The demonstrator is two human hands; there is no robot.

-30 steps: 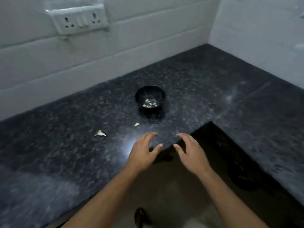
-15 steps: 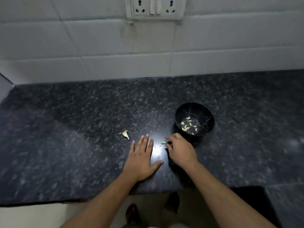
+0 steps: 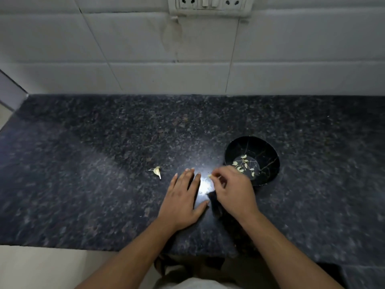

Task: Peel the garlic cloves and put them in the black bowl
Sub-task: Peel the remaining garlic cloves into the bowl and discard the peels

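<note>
A black bowl (image 3: 261,151) stands on the dark granite counter (image 3: 104,163), holding several pale peeled garlic cloves (image 3: 242,164). My right hand (image 3: 233,190) sits just left of the bowl, its fingertips pinching a small garlic clove (image 3: 210,176) slightly above the counter. Flat on the counter beside it lies my left hand (image 3: 183,199), fingers straight, holding nothing. An unpeeled garlic clove (image 3: 157,171) with a papery tail rests on the counter left of my left hand.
A white tiled wall (image 3: 145,49) rises behind the counter, with a socket plate (image 3: 210,5) at the top. The counter's front edge (image 3: 83,247) runs near my forearms, and pale floor shows below it. A bright light spot (image 3: 205,184) glares between my hands.
The view swung from the counter corner to face the wall. My left hand went flat on the counter. My right hand reached the small clove near the bowl and pinched it up.
</note>
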